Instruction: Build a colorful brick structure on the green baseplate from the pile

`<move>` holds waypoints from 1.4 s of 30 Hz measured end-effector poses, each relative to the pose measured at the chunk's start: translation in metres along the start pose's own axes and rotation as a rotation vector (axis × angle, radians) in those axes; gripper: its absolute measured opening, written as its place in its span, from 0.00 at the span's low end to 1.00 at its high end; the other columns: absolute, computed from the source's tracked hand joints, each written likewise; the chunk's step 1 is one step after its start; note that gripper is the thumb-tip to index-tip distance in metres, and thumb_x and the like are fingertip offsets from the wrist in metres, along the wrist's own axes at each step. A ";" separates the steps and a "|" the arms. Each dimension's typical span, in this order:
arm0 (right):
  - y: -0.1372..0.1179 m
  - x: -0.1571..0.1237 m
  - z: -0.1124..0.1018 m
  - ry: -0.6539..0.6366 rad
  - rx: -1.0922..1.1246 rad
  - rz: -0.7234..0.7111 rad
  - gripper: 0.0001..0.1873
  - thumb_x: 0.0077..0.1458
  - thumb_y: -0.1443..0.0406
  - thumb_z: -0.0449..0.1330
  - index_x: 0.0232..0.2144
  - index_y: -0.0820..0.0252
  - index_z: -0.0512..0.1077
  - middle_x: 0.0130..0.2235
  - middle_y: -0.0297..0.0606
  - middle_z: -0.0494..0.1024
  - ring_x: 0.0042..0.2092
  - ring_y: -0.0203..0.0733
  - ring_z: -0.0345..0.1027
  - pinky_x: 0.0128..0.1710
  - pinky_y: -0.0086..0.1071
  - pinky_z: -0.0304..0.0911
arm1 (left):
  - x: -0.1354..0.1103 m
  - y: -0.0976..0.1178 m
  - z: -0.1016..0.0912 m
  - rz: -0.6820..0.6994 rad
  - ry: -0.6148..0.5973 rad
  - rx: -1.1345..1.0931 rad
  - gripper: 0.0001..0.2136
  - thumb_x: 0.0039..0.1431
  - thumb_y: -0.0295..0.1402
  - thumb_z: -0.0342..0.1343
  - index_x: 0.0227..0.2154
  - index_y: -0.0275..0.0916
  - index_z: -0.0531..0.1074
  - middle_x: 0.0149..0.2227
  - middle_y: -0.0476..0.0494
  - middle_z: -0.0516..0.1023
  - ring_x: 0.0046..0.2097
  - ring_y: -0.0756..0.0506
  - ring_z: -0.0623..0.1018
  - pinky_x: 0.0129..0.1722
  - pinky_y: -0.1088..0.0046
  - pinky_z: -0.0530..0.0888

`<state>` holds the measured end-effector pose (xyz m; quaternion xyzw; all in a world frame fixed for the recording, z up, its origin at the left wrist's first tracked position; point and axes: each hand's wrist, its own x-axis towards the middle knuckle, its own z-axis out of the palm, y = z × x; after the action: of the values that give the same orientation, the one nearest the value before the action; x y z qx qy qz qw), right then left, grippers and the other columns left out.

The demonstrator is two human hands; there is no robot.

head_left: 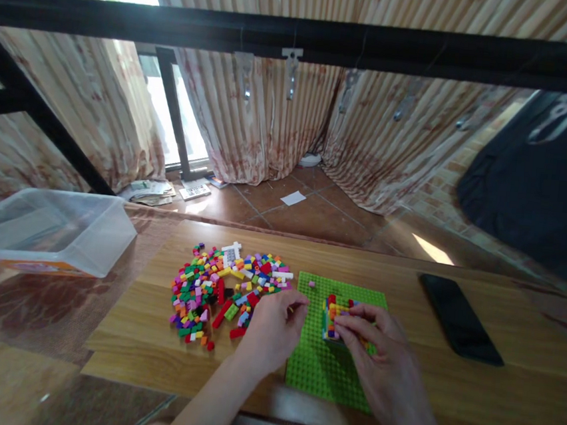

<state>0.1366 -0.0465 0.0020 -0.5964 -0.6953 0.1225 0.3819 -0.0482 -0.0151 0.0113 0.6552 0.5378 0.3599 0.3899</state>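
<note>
A green studded baseplate (309, 362) lies on the wooden table, carrying a low, multicoloured build of toy bricks (333, 309). My right hand (381, 345) reaches over the plate from the right, its thumb and fingers closed on the build and covering its right part. Just off the plate's left edge is my left hand (275, 325), with thumb and fingertips pinched together; anything between them is too small or hidden to make out. A single pink brick (311, 284) sits near the plate's top left corner. Loose toy bricks (195, 294) of many colours spread out left of my left hand.
A black phone (460, 318) lies on the table (136, 332) to the right. Beyond the left end stands a clear plastic bin (85, 237). A black bar (330, 41) crosses in front of the curtains, with small clips hanging below it.
</note>
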 end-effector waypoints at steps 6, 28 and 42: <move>0.001 0.001 0.003 -0.001 -0.106 -0.050 0.10 0.58 0.58 0.58 0.33 0.51 0.79 0.43 0.41 0.72 0.46 0.48 0.65 0.44 0.44 0.65 | -0.002 0.003 0.016 0.018 -0.063 0.044 0.12 0.58 0.28 0.49 0.35 0.38 0.78 0.32 0.45 0.80 0.32 0.48 0.77 0.30 0.76 0.70; 0.000 0.004 0.006 0.027 -0.068 0.000 0.09 0.56 0.60 0.59 0.27 0.53 0.76 0.37 0.39 0.73 0.43 0.47 0.65 0.42 0.41 0.63 | -0.009 0.007 0.027 0.068 -0.075 0.068 0.11 0.58 0.27 0.49 0.34 0.41 0.78 0.34 0.46 0.81 0.34 0.48 0.77 0.33 0.75 0.70; 0.001 0.003 0.003 0.031 -0.067 0.007 0.08 0.53 0.57 0.61 0.29 0.52 0.78 0.40 0.39 0.73 0.44 0.47 0.66 0.42 0.41 0.64 | -0.008 0.003 0.028 0.065 -0.100 0.107 0.12 0.58 0.28 0.49 0.36 0.40 0.78 0.35 0.45 0.81 0.35 0.48 0.77 0.34 0.75 0.70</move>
<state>0.1353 -0.0429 0.0007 -0.6130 -0.6909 0.0912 0.3723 -0.0236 -0.0264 0.0013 0.7093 0.5147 0.3098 0.3688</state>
